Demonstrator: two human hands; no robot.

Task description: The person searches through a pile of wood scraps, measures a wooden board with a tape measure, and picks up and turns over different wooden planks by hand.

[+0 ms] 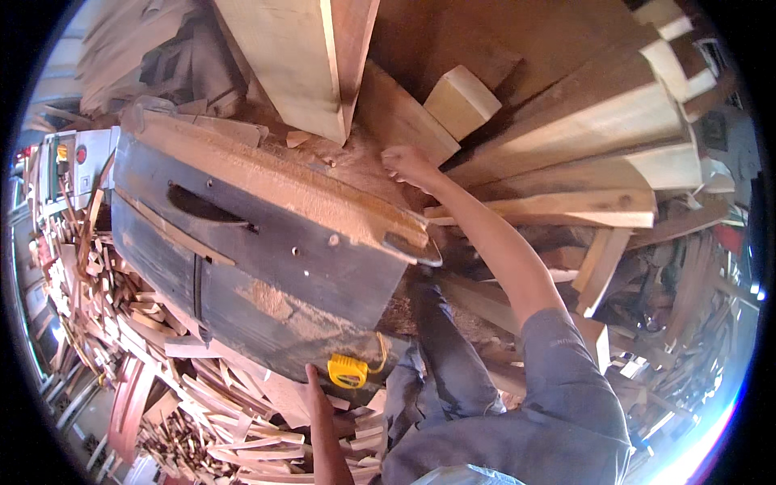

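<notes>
A dark metal machine table (323, 283) with a long curved slot (206, 208) lies before me, dusted with sawdust. Along its far side runs a raised bar (275, 182) coated in sawdust. My left hand (315, 378) is at the table's near edge; one digit shows on the edge and the other fingers are hidden. Just right of it lies a yellow tape measure (347, 371), with its cord looped on the table. Past the bar, my right hand (408, 166) reaches out, fingers curled in, with nothing visible in them. It is close to a wooden board (404, 113).
A thick wooden beam (303, 65) stands at the far side. A square wood block (461, 103) rests beyond my right hand. Long planks (582, 133) are stacked at the right. Heaps of offcuts (234, 412) lie left of and below the table.
</notes>
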